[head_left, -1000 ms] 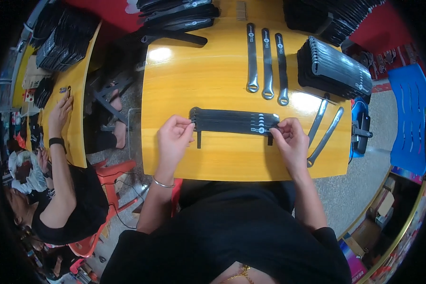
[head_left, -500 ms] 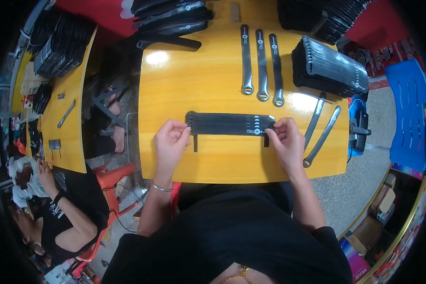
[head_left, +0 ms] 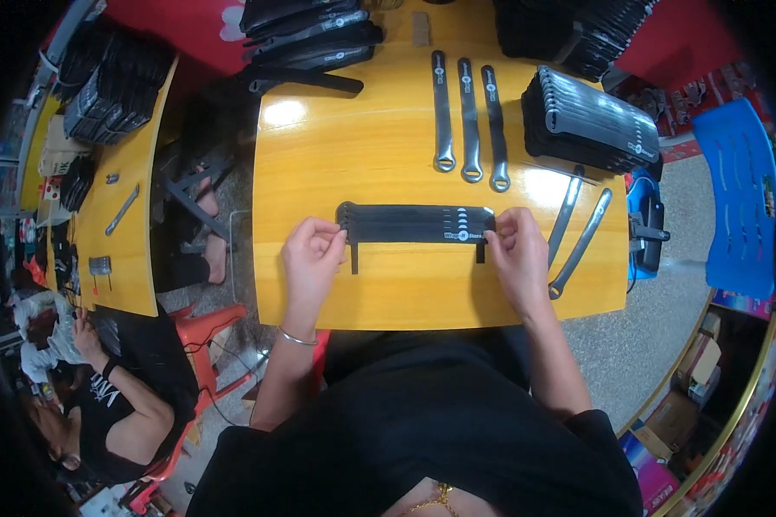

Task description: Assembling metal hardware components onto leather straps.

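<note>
A fanned row of overlapping black straps (head_left: 397,224) lies across the yellow table in front of me, white print near its right end. My left hand (head_left: 313,250) pinches the row's left end, where the slotted strap ends line up. At the other end, my right hand (head_left: 519,250) has thumb and fingertips closed on the straps' corner. Two short dark strips stick out below the row, one near each hand. To the right of my right hand lie two loose straps, a nearer one (head_left: 581,244) and one farther left (head_left: 566,211).
Three single straps (head_left: 469,121) lie side by side farther back. A thick strap stack (head_left: 591,121) stands at the back right, and more piles (head_left: 310,39) at the back left. On the left, a person (head_left: 125,388) sits by another yellow table (head_left: 129,258). A blue chair (head_left: 733,198) stands right.
The whole view has shifted slightly. My right thumb and fingers have drawn closer together at the straps' right end; my left hand keeps its pinch.
</note>
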`<act>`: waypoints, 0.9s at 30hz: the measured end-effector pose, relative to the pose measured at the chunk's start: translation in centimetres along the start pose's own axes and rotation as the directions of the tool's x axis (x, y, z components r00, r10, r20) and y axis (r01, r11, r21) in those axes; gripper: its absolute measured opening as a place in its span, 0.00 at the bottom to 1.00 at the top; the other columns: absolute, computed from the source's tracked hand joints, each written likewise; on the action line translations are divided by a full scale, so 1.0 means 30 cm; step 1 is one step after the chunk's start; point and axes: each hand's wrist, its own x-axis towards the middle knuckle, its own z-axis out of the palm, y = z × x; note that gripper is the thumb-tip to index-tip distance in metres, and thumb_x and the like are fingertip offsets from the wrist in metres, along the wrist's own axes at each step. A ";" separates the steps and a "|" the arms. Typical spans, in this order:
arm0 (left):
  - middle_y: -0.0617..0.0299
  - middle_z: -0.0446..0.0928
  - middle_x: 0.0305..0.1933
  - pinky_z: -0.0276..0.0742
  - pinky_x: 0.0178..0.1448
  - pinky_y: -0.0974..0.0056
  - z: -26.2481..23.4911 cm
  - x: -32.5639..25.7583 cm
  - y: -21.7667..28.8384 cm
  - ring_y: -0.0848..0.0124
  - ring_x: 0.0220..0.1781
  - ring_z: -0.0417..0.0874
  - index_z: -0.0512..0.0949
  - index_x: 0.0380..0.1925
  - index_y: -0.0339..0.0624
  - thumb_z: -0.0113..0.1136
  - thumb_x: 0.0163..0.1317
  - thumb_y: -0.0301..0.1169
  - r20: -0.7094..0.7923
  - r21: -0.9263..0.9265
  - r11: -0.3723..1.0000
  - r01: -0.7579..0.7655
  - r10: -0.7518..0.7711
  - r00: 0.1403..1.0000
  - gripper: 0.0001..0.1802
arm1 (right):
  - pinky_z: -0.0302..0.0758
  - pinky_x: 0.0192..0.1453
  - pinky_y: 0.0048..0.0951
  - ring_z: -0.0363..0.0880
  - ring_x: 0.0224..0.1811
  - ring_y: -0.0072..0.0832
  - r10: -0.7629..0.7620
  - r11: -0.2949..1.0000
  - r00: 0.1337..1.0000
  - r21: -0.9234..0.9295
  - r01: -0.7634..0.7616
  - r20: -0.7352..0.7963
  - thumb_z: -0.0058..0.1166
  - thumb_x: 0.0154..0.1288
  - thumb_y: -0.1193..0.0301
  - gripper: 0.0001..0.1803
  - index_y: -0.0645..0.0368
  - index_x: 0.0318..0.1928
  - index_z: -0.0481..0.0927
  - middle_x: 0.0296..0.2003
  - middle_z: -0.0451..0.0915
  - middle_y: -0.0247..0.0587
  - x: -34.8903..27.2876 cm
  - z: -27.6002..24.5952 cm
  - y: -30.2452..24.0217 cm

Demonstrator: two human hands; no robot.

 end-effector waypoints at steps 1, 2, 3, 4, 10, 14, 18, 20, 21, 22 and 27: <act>0.63 0.76 0.25 0.71 0.23 0.78 0.001 0.001 0.004 0.80 0.22 0.79 0.74 0.31 0.34 0.61 0.58 0.21 0.002 -0.004 1.000 -0.006 0.006 1.000 0.05 | 0.75 0.32 0.25 0.75 0.27 0.28 -0.003 1.000 1.000 -0.002 0.003 -0.006 0.61 0.55 0.80 0.12 0.63 0.37 0.72 0.29 0.74 0.43 0.001 -0.015 0.001; 0.63 0.75 0.26 0.71 0.22 0.78 -0.002 -0.003 0.002 0.80 0.22 0.78 0.74 0.31 0.34 0.61 0.58 0.20 0.002 0.006 1.000 -0.017 0.017 1.000 0.05 | 0.75 0.33 0.26 0.76 0.28 0.30 0.023 0.999 0.999 0.031 -0.024 0.029 0.60 0.55 0.81 0.11 0.63 0.38 0.72 0.29 0.74 0.43 0.000 -0.033 0.007; 0.63 0.74 0.26 0.71 0.22 0.78 -0.004 -0.005 0.001 0.80 0.22 0.78 0.74 0.31 0.34 0.60 0.57 0.20 0.004 0.015 0.999 -0.030 0.030 1.000 0.05 | 0.76 0.33 0.27 0.77 0.28 0.31 0.048 0.997 0.997 0.063 -0.052 0.065 0.58 0.56 0.81 0.10 0.63 0.39 0.73 0.30 0.75 0.43 0.000 -0.055 0.014; 0.63 0.74 0.26 0.71 0.22 0.78 -0.004 -0.006 -0.001 0.80 0.22 0.78 0.74 0.31 0.34 0.60 0.57 0.20 0.002 0.013 0.999 -0.037 0.037 0.999 0.05 | 0.76 0.33 0.27 0.77 0.28 0.31 0.043 0.997 0.997 0.064 -0.046 0.060 0.58 0.56 0.81 0.10 0.63 0.39 0.73 0.30 0.75 0.43 0.001 -0.087 0.022; 0.61 0.75 0.34 0.72 0.27 0.75 0.006 -0.025 -0.034 0.78 0.26 0.78 0.74 0.38 0.36 0.61 0.58 0.22 -0.053 0.070 0.965 -0.254 0.258 0.965 0.08 | 0.77 0.35 0.31 0.80 0.32 0.35 -0.131 0.970 0.991 -0.211 0.119 -0.040 0.53 0.60 0.80 0.08 0.61 0.40 0.77 0.35 0.77 0.44 -0.003 -0.312 0.108; 0.53 0.74 0.49 0.72 0.56 0.59 0.101 -0.088 0.122 0.58 0.53 0.74 0.74 0.51 0.37 0.62 0.55 0.27 0.303 0.389 0.598 -0.701 0.636 0.710 0.21 | 0.76 0.44 0.34 0.80 0.38 0.43 -0.039 0.893 0.998 -0.447 0.055 0.045 0.50 0.59 0.79 0.09 0.59 0.41 0.77 0.42 0.77 0.45 -0.035 -0.394 0.150; 0.48 0.64 0.66 0.57 0.71 0.53 0.261 -0.131 0.168 0.54 0.70 0.61 0.66 0.60 0.34 0.61 0.58 0.40 0.556 0.309 0.463 -0.830 0.621 0.553 0.33 | 0.76 0.45 0.37 0.79 0.42 0.42 -0.173 0.812 0.973 -0.537 0.230 0.154 0.53 0.55 0.79 0.12 0.56 0.41 0.77 0.42 0.77 0.42 -0.036 -0.416 0.178; 0.47 0.61 0.68 0.50 0.73 0.50 0.333 -0.136 0.172 0.55 0.73 0.56 0.64 0.62 0.32 0.56 0.61 0.50 0.640 0.308 0.387 -0.869 0.592 0.490 0.38 | 0.76 0.45 0.38 0.79 0.43 0.42 -0.177 0.806 0.968 -0.539 0.245 0.175 0.54 0.54 0.78 0.12 0.55 0.41 0.77 0.42 0.77 0.41 -0.036 -0.433 0.178; 0.47 0.61 0.68 0.50 0.73 0.50 0.352 -0.138 0.167 0.55 0.73 0.56 0.64 0.62 0.32 0.56 0.61 0.50 0.642 0.304 0.383 -0.873 0.594 0.484 0.38 | 0.76 0.45 0.37 0.79 0.43 0.41 -0.135 0.823 0.967 -0.519 0.231 0.215 0.56 0.53 0.78 0.13 0.54 0.41 0.77 0.42 0.77 0.40 -0.030 -0.446 0.176; 0.47 0.59 0.69 0.48 0.74 0.49 0.369 -0.139 0.159 0.55 0.73 0.54 0.63 0.62 0.32 0.54 0.61 0.52 0.658 0.351 0.374 -0.859 0.554 0.510 0.39 | 0.76 0.45 0.36 0.79 0.43 0.41 -0.094 0.840 0.962 -0.499 0.215 0.256 0.58 0.51 0.77 0.14 0.53 0.41 0.77 0.42 0.77 0.39 -0.024 -0.458 0.173; 0.46 0.55 0.71 0.46 0.74 0.47 0.390 -0.145 0.150 0.55 0.74 0.52 0.61 0.63 0.31 0.50 0.63 0.55 0.685 0.438 0.320 -0.840 0.487 0.542 0.41 | 0.75 0.46 0.36 0.77 0.44 0.39 -0.016 0.823 0.952 -0.537 0.186 0.306 0.63 0.47 0.73 0.14 0.54 0.37 0.78 0.39 0.77 0.38 -0.007 -0.487 0.168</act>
